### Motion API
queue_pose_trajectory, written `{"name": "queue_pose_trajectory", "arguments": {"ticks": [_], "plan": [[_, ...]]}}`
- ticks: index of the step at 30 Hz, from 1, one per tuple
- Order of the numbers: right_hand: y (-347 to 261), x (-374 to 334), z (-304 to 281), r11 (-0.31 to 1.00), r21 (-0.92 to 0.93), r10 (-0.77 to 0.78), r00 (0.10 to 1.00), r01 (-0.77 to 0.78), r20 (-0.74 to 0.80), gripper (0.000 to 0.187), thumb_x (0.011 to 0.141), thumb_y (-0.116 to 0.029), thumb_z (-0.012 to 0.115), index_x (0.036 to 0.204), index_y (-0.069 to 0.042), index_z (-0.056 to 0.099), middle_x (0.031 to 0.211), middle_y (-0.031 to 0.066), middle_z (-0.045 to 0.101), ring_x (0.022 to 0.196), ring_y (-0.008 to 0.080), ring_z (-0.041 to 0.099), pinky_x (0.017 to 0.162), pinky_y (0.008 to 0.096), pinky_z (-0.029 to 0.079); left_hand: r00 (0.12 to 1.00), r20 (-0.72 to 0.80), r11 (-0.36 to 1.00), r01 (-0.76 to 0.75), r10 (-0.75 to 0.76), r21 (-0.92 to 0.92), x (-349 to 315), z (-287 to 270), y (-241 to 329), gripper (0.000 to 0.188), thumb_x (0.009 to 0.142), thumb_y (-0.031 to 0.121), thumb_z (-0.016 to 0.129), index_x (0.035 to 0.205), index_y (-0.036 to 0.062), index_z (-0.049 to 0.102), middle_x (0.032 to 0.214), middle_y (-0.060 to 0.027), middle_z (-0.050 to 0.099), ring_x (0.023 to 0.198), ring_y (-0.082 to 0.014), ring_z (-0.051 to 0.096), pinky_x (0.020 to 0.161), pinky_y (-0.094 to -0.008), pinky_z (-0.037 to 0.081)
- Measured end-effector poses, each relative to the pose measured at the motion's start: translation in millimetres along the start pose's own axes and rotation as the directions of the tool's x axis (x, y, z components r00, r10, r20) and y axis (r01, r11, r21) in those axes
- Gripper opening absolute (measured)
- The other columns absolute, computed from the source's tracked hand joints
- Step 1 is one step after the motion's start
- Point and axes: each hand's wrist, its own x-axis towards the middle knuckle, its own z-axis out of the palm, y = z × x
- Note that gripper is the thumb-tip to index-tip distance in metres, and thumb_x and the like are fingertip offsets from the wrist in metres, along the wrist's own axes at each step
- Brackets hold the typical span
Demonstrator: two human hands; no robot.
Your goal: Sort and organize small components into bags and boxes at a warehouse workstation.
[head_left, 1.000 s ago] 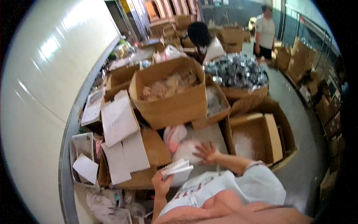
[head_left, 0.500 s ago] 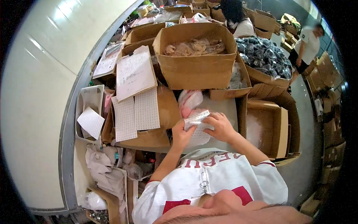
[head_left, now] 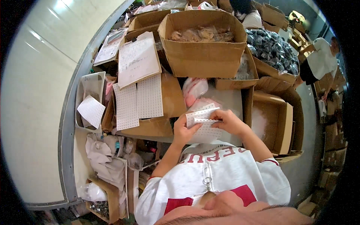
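A white printed sheet (head_left: pixel 208 132) with rows of small marks is held in front of my chest, its upper part folded over. My left hand (head_left: pixel 184 131) pinches its left edge, with the thumb on the near face. My right hand (head_left: pixel 229 122) grips the folded part at the right between thumb and fingers. Just beyond the sheet, pink-and-white clear plastic bags (head_left: pixel 195 90) lie on the grey work surface (head_left: pixel 229 98). To the left, similar printed sheets (head_left: pixel 150 98) hang over a cardboard flap, below a stack of handwritten papers (head_left: pixel 138 60).
A large cardboard box (head_left: pixel 204 58) of clear-bagged brownish items stands ahead. Beyond it at right sits a box of black bagged pieces (head_left: pixel 273 48). Open cartons (head_left: pixel 270 125) stand at my right, a white tray (head_left: pixel 90 79) at left. One person (head_left: pixel 321 60) is at far right, another (head_left: pixel 250 17) behind the boxes.
My right hand has shifted slightly right, and the sheet's folded part stands more raised and spread. The person at far right has moved nearer and bends over. The whole view has tilted slightly.
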Motion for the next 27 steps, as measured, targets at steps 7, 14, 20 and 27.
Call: {"name": "queue_pose_trajectory", "arguments": {"ticks": [7,14,20,27], "plan": [[-6,0,-6,0.997,-0.072,0.001,0.993,0.008,0.122,0.026,0.079,-0.011,0.069,0.100,-0.003,0.058,0.092,0.0167,0.066,0.086,0.0325,0.064,0.077,0.0387,0.050,0.998,0.004,0.991,0.069,-0.069,-0.113,-3,1,-4,0.031,0.076,0.001,0.074,0.104,-0.0011,0.063,0.098,-0.0072,0.066,0.088,-0.0133,0.061,0.079,-0.0277,0.048],[-13,-4,4,0.890,-0.397,-0.330,0.918,0.224,-0.222,0.019,0.076,-0.009,0.070,0.092,-0.005,0.062,0.094,0.0140,0.062,0.086,0.0346,0.061,0.074,0.0400,0.050,0.999,-0.036,0.999,0.026,-0.027,-0.037,-2,9,13,0.028,0.077,0.002,0.073,0.103,-0.0002,0.063,0.095,-0.0052,0.067,0.084,-0.0117,0.061,0.076,-0.0267,0.049],[-8,-2,9,0.868,-0.442,-0.337,0.922,0.225,-0.193,0.016,0.075,-0.009,0.069,0.090,-0.007,0.063,0.090,0.0134,0.060,0.083,0.0333,0.060,0.072,0.0401,0.049,0.999,-0.054,0.996,-0.001,0.006,0.093,-3,12,12,0.025,0.076,0.002,0.073,0.100,0.0000,0.065,0.093,-0.0054,0.067,0.085,-0.0120,0.061,0.075,-0.0269,0.049],[4,-2,7,0.890,-0.357,-0.340,0.934,0.282,-0.109,0.013,0.078,-0.009,0.066,0.088,-0.005,0.060,0.085,0.0131,0.061,0.079,0.0331,0.061,0.069,0.0385,0.051,0.990,-0.058,0.991,0.127,-0.125,0.035,-3,15,7,0.025,0.077,0.002,0.073,0.101,0.0001,0.065,0.092,-0.0056,0.068,0.082,-0.0126,0.062,0.075,-0.0278,0.049]]}}
